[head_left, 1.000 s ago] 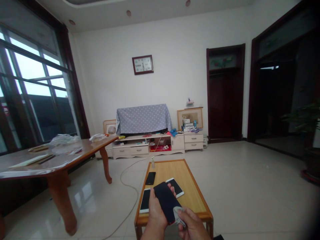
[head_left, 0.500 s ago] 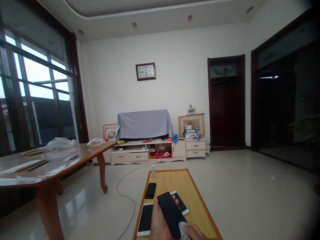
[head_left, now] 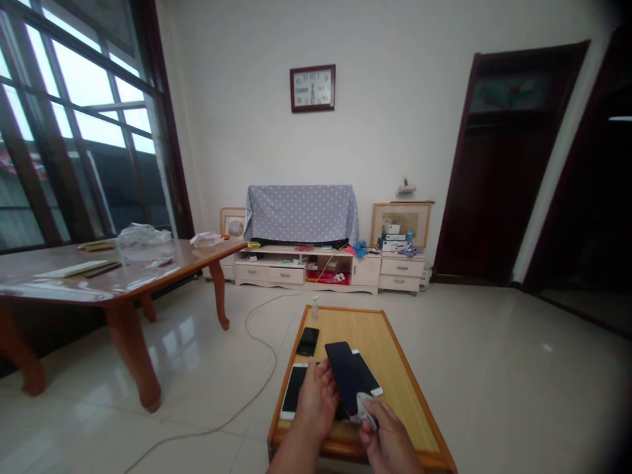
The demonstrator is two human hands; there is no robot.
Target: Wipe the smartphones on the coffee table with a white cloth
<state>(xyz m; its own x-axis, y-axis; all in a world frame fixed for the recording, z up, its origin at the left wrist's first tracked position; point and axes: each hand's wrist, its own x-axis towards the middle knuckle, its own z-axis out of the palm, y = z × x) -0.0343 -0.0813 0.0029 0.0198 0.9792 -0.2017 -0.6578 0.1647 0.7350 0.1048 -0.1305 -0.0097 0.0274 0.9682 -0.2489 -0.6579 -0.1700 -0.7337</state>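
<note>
A dark smartphone (head_left: 343, 375) is held tilted above the low wooden table. My right hand (head_left: 390, 434) grips its lower end, with a crumpled white cloth (head_left: 364, 403) pinched between fingers and phone. Just left of the phone is my left hand (head_left: 318, 398), palm turned toward it and fingers loosely curled, apart from each other. Whether these fingertips touch the phone's edge is unclear. Under the hands lie a white-framed phone (head_left: 292, 392) on the left and another white-framed phone (head_left: 370, 376) on the right, both partly covered. A black phone (head_left: 309, 342) lies farther back.
A small clear pump bottle (head_left: 315, 308) stands at the far left corner of the low table (head_left: 355, 322). To the left is a larger wooden table (head_left: 197, 257) with plastic bags. A cable (head_left: 266, 368) runs across the floor. A white TV cabinet (head_left: 291, 273) lines the wall.
The view has tipped downward and left. My left hand has come off the phone to its left side, and the phone is now in my right hand with the cloth.
</note>
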